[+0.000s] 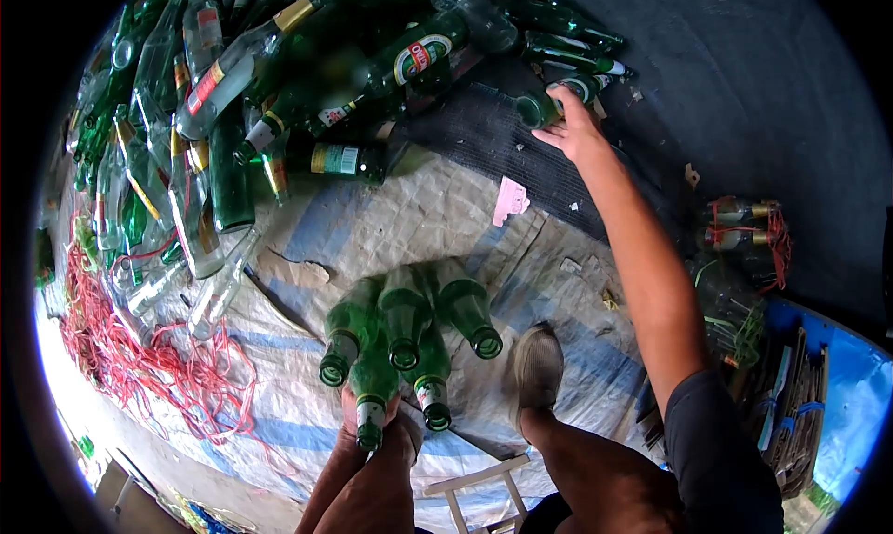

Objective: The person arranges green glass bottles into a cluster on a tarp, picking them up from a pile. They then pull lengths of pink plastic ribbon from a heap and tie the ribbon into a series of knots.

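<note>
In the head view, my right hand [579, 129] is stretched out to the upper right, its fingers and thumb around a green beer bottle [538, 110] that lies on dark matting. Close to my legs, several green glass bottles [406, 301] stand in a tight cluster, their open mouths towards me. My left hand [351, 411] is low at the near side of this cluster, closed around the nearest green bottle [374, 376]. That bottle hides most of its fingers.
A large heap of green and clear bottles [214, 115] fills the upper left. Tangled red twine [158, 376] lies below it. A pink scrap [510, 201] rests on the striped tarp [307, 325]. At right are tied bottles [739, 225] and stacked cardboard [795, 408]. A stool [479, 483] is beneath me.
</note>
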A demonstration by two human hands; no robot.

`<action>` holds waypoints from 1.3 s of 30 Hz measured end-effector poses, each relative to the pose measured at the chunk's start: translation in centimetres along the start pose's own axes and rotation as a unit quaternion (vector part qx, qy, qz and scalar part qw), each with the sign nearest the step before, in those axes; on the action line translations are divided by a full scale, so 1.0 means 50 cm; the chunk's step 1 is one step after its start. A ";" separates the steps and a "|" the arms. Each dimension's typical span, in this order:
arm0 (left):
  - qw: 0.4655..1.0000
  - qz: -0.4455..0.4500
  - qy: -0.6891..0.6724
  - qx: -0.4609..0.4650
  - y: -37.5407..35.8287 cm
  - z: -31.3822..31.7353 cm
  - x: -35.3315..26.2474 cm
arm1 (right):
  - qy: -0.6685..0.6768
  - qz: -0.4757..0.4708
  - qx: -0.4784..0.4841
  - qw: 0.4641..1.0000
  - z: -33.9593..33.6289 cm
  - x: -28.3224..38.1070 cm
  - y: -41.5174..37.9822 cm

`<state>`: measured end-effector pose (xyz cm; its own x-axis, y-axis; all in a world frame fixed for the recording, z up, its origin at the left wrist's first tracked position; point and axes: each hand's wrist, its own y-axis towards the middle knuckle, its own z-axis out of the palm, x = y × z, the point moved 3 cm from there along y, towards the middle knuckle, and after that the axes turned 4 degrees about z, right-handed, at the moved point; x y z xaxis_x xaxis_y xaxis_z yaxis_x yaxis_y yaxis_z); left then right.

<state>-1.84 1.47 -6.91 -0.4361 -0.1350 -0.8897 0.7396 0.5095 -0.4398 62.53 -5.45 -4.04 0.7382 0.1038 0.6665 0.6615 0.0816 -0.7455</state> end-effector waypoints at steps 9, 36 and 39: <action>0.948 0.225 0.227 0.008 -0.012 -0.003 0.048 | -0.244 -0.032 0.049 0.968 -0.193 -0.098 -0.180; 0.935 0.219 0.279 0.010 0.003 0.029 -0.128 | -0.402 -0.200 0.058 0.892 -0.268 -0.214 -0.338; 0.940 0.197 0.277 0.017 0.001 0.030 -0.127 | -0.368 -0.222 0.097 0.898 -0.257 -0.217 -0.462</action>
<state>1.75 1.10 -1.47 -0.3175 0.5262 -0.7889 0.9118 0.3978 -0.1016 40.93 -21.22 6.06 0.0740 0.6393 0.7654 0.7806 0.4405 -0.4433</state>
